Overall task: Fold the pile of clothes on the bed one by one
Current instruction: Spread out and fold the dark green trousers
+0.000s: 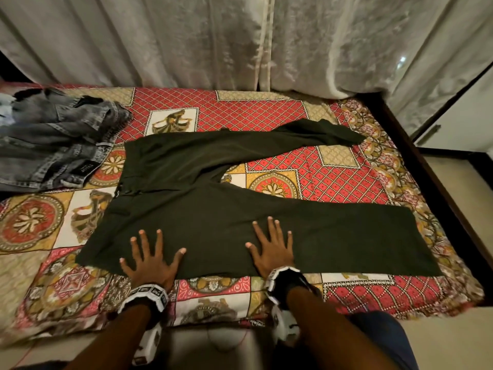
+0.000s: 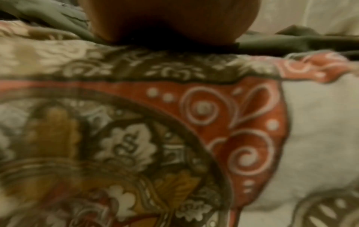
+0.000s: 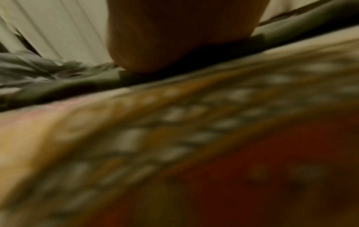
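across the patterned bedspread [image 1: 280, 110] in the head view, dark green trousers [image 1: 213, 209] lie spread flat, waist toward the grey jeans [image 1: 53, 145] and both legs running away from them. the far leg angles off toward the white curtain [image 1: 240, 36]; the near leg lies along the bedspread's front edge. the left hand [image 1: 152, 260] rests palm down on the trousers' seat part, near the front edge, fingers straight and fanned, gripping nothing. the right hand [image 1: 274, 249] lies flat on the near leg just beside it, fingers likewise spread and relaxed, holding nothing. each wrist carries a black and white camera band. the jeans sit crumpled at the bedspread's far corner on the waist side, partly touching the trousers' waistband area.

from the left wrist view, the heel of the left hand [image 2: 170, 21] presses down at the edge of the trousers [image 2: 291, 41], with the bedspread [image 2: 136, 138] filling the foreground; the fingers are hidden behind the palm.

from the right wrist view, blurred, the right hand [image 3: 184, 35] sits on the trousers [image 3: 77, 87], the bedspread [image 3: 174, 153] smeared below and the curtain [image 3: 58, 30] behind; fingers cannot be seen here.
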